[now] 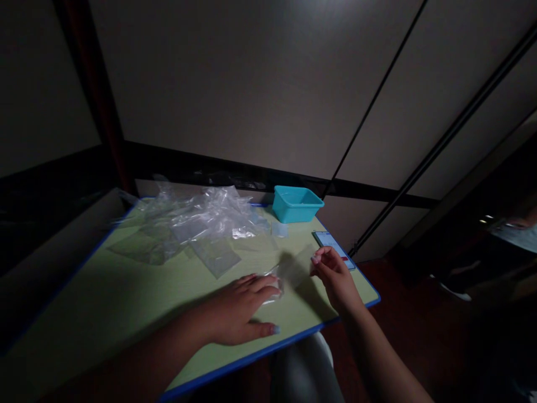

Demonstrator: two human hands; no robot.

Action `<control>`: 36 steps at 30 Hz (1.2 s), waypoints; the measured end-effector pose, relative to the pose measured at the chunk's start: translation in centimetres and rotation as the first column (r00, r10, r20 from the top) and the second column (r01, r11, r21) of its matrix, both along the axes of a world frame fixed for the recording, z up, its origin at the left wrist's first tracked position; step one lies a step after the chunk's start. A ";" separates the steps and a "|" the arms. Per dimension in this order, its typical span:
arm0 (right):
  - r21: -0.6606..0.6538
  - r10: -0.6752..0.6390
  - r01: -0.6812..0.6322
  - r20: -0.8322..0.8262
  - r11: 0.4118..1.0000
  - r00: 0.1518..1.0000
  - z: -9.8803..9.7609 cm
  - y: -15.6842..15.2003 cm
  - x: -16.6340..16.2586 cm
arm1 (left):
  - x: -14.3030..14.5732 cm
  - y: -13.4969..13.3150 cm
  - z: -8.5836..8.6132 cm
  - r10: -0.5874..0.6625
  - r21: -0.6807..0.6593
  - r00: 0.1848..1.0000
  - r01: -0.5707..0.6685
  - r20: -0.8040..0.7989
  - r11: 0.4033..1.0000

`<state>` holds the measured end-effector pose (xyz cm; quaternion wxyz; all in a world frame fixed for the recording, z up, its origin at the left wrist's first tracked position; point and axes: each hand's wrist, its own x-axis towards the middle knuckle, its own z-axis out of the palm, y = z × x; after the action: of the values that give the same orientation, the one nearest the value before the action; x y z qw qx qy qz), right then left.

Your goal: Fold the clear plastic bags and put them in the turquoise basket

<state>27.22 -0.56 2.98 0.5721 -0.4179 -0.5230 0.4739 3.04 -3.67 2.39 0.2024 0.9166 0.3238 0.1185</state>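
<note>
My left hand [243, 308] lies flat near the front of the table, fingers stretched out and thumb apart. Its fingertips press on a small clear plastic bag [274, 294] that seems to have something pale inside. To the right, my right hand [333, 274] is raised slightly, thumb and fingers pinched together. They hold the edge of a thin clear plastic flap [297, 266], which stretches towards the bag; dim light makes its outline hard to follow. Beyond the hands lies a loose heap of clear plastic bags [213, 215].
A turquoise plastic basket [297, 212] stands at the table's back right, with a small pale blue square [279, 229] before it. A lit phone [327, 242] lies by the right edge of the blue-edged table [126, 305]. A wall rises behind; another person [507, 240] is at far right.
</note>
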 end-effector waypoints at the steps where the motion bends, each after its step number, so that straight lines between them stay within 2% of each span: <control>1: 0.011 0.004 -0.004 -0.006 1.000 1.000 0.2 -0.1 -0.2 | 0.0 0.0 0.0 0.000 0.003 1.000 0.000 -0.006 1.000; 9: 0.108 0.076 -0.072 -0.033 0.991 0.997 1.3 0.0 -3.1 | 0.1 -0.3 -0.1 0.027 0.024 0.998 -0.026 -0.058 0.999; 13: 0.100 0.139 -0.124 -0.150 0.987 0.979 0.7 0.2 -4.3 | 0.2 -0.2 0.0 0.028 0.034 0.994 -0.024 -0.109 0.999; 17: -0.057 -0.014 -0.011 -0.421 0.998 0.907 -1.2 -0.2 -4.2 | 0.2 -0.2 0.1 0.012 0.021 0.988 -0.009 -0.152 1.000; 19: -0.140 -0.081 0.014 -0.487 0.990 0.870 -2.1 -0.5 -3.8 | 0.2 -0.2 0.0 0.010 -0.002 0.987 -0.011 -0.159 1.000; 25: -0.304 -0.305 0.169 -0.484 0.937 0.820 -3.0 -1.6 -2.8 | 0.2 -0.2 -0.3 0.019 -0.026 0.989 -0.024 -0.145 0.999; 28: -0.368 -0.410 0.242 -0.498 0.898 0.764 -3.0 -2.5 -1.8 | 0.2 -0.1 -0.3 -0.004 -0.025 0.989 0.000 -0.145 1.000; 31: -0.432 -0.432 0.195 -0.560 0.880 0.707 -3.1 -3.3 -0.7 | 0.1 0.0 -0.4 -0.024 -0.025 0.989 0.020 -0.145 0.999; 36: -0.477 -0.425 0.138 -0.570 0.868 0.704 -2.8 -3.5 0.3 | 0.1 0.2 -0.6 -0.021 -0.020 0.991 0.019 -0.131 1.000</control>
<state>27.56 -4.07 0.16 0.6878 -0.4077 -0.1076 0.5908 3.13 -3.52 1.83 0.1905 0.9237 0.3283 0.0527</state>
